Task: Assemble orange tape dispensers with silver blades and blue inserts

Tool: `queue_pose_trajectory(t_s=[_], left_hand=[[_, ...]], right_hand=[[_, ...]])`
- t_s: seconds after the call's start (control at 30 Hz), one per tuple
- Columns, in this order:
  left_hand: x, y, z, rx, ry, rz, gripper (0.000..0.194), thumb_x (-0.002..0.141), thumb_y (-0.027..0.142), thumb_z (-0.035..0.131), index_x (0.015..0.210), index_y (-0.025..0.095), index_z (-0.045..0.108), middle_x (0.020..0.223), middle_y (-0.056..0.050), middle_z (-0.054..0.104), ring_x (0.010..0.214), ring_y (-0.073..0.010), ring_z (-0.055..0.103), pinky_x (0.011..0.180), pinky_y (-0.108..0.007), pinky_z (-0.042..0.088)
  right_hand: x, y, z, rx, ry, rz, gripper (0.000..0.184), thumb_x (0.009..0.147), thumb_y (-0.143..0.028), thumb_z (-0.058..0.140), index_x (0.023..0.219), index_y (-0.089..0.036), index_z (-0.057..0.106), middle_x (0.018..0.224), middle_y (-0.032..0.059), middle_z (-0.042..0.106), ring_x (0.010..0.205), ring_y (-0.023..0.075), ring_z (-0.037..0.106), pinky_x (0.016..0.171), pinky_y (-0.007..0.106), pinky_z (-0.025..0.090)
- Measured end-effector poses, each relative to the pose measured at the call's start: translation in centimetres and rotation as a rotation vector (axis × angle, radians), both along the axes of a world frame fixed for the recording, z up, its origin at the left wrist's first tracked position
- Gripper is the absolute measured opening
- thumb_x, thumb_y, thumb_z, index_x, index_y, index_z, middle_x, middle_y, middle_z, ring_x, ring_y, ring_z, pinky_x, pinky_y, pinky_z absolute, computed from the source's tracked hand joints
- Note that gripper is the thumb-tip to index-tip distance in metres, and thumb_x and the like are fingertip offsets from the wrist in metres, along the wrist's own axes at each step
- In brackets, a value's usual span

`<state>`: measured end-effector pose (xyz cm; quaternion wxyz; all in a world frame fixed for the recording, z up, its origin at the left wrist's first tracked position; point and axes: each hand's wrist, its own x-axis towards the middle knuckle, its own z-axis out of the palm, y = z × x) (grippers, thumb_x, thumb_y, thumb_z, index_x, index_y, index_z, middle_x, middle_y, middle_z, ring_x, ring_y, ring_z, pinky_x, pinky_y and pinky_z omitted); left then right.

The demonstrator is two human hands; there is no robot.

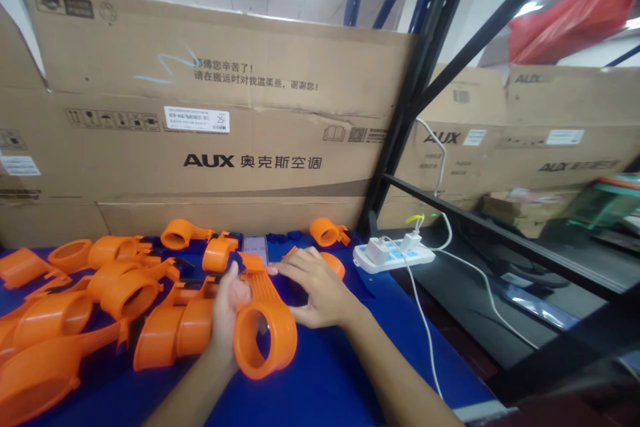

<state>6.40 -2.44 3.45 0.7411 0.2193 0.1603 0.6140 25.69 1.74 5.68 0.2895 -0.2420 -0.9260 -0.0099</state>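
Observation:
An orange plastic tape dispenser [265, 340] is in my left hand [231, 300], its round ring toward me and its narrow head pointing away. My left fingers are wrapped around its handle, partly hidden behind it. My right hand [320, 290] is just right of the dispenser's head, thumb and fingers apart. Its fingertips reach the head, but whether they press on it I cannot tell. Behind that hand another orange piece [334, 265] shows in part. More orange dispensers [133, 290] lie crowded on the blue table surface [320, 373] to the left.
A single dispenser [327, 232] lies at the back edge, near a phone-like device [256, 248]. Large cardboard panels [225, 133] stand behind the table. On the right are a white power strip [393, 252] with trailing cables and a black metal rack post [400, 127].

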Motion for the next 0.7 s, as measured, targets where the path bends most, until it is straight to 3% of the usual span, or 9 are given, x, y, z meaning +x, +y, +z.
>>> queue_pose_trajectory(t_s=[0.13,0.2,0.3,0.47,0.7], left_hand=[[0.0,0.1,-0.1,-0.046,0.018,-0.036,0.043,0.086,0.051,0.071,0.105,0.012,0.074,0.086,-0.012,0.076,0.084,-0.0288,0.075,0.08,-0.037,0.06],[-0.1,-0.1,-0.1,-0.056,0.036,-0.046,0.05,0.085,0.055,0.07,0.109,0.011,0.074,0.085,-0.013,0.076,0.086,-0.0305,0.075,0.08,-0.038,0.06],[-0.1,-0.3,-0.1,-0.024,0.03,-0.039,0.057,0.086,0.06,0.066,0.117,0.013,0.073,0.089,-0.014,0.077,0.088,-0.032,0.075,0.081,-0.041,0.06],[-0.1,-0.3,-0.3,0.006,0.016,-0.036,0.063,0.087,0.064,0.062,0.125,0.015,0.071,0.099,-0.017,0.078,0.099,-0.0359,0.074,0.085,-0.046,0.058],[0.0,-0.3,-0.3,0.03,-0.057,-0.052,0.065,0.091,0.061,0.058,0.135,0.013,0.067,0.116,-0.019,0.076,0.115,-0.0378,0.069,0.1,-0.049,0.052]], right_hand=[[-1.1,0.1,-0.7,-0.051,0.022,0.009,0.026,0.094,-0.045,0.061,0.094,-0.019,0.066,0.085,0.0087,0.067,0.079,0.0243,0.06,0.074,0.037,0.046],[-1.4,-0.1,-0.8,-0.121,0.07,0.005,0.021,0.094,-0.04,0.061,0.086,-0.02,0.062,0.081,0.0069,0.067,0.075,0.0228,0.059,0.072,0.035,0.046],[-1.6,-0.6,-0.5,-0.259,0.203,-0.026,0.015,0.095,-0.037,0.063,0.095,-0.022,0.064,0.091,0.007,0.072,0.082,0.0235,0.065,0.076,0.036,0.05],[-1.8,-0.9,-0.4,-0.452,0.441,-0.138,0.019,0.099,-0.039,0.06,0.111,-0.026,0.064,0.104,0.0055,0.075,0.093,0.0247,0.07,0.086,0.039,0.054],[-2.6,-0.4,-1.3,-0.477,0.57,-0.355,0.035,0.1,-0.046,0.058,0.127,-0.025,0.06,0.115,0.0079,0.072,0.099,0.025,0.07,0.09,0.041,0.056]])
